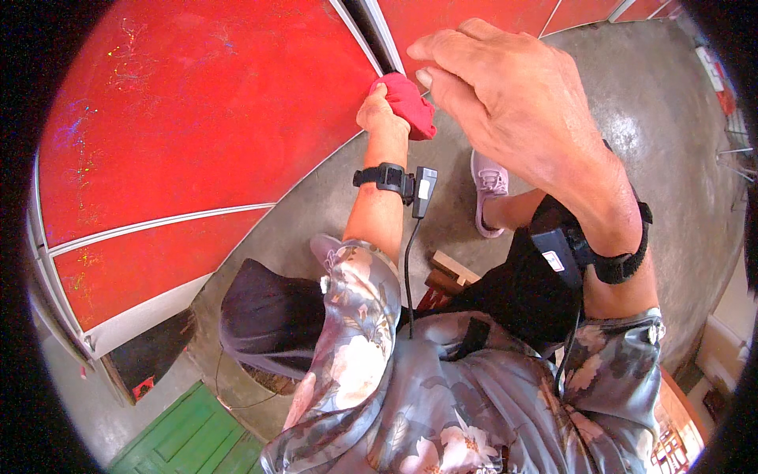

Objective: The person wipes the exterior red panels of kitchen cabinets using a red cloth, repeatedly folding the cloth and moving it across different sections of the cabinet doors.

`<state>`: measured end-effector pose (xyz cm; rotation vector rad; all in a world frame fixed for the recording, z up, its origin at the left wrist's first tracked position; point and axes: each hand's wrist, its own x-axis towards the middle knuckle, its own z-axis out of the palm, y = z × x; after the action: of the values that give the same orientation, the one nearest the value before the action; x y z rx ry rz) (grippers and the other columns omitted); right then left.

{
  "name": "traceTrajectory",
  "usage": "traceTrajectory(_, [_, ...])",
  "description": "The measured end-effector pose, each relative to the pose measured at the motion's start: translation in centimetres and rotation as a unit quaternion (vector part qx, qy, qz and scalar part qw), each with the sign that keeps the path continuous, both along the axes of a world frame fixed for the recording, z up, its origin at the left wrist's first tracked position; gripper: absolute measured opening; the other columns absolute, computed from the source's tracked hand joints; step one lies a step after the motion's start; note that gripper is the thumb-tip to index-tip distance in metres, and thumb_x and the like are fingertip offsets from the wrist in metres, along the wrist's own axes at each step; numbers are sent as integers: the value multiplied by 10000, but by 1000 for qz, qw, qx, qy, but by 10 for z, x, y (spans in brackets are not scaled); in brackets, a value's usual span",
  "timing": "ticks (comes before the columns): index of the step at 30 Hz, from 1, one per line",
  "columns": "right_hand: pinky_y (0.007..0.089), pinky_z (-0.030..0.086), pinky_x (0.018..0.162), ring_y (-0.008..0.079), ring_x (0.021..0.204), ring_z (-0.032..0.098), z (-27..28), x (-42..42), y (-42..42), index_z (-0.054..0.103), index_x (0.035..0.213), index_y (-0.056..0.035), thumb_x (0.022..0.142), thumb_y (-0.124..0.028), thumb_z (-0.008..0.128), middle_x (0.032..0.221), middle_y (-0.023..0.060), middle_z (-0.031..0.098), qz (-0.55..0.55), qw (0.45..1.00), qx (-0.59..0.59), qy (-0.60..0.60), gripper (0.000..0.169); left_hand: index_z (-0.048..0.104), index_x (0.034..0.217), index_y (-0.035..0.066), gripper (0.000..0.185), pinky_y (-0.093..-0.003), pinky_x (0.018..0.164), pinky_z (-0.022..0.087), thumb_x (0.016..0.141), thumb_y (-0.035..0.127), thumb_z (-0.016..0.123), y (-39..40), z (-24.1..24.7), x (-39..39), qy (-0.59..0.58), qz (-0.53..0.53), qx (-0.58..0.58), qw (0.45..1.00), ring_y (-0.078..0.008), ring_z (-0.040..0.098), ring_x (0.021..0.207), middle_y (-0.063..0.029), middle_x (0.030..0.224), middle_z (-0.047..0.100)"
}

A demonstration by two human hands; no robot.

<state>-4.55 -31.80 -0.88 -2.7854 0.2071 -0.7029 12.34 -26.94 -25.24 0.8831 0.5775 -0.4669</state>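
Note:
Bunched red cloth [410,106] is gripped in my left hand [379,111], with my thumb on top. The cloth lies at the lower end of a dark gap [379,44] between two red panels with pale metal edging, a large left panel [225,106] and a right panel [474,15]. Whether it touches the edging cannot be told. Closer to the camera, my right hand [515,101] is raised to the right of the cloth. Its fingers are bent, with a small gap between thumb and index finger, and no object shows in it.
Black wrist straps carry small cabled devices, one left [424,192] and one right [556,258]. A wooden piece [455,268] lies on the grey concrete floor [639,118] between my legs. A green wooden panel [189,432] is at lower left. My pink shoe [490,189] stands below the right hand.

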Motion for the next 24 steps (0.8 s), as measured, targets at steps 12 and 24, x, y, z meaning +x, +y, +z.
traceTrajectory(12, [402,480,619,317,727,599,0,-2,-1,636,955,-81,852,-189,583,825,102,608,-8,1000,-12,12,158,551,1082,-104,280,-472,714,566,860,53,617,-4,21,-9,13,-14,60,998,-324,648,862,-188,1045,620])
traceTrajectory(24, [399,492,655,328,775,607,1,-1,-1,636,991,-61,856,-188,576,865,113,622,-6,999,-14,41,194,562,1027,-82,202,-485,674,569,872,44,586,5,9,-5,-44,-68,39,996,-330,657,798,-173,970,637])
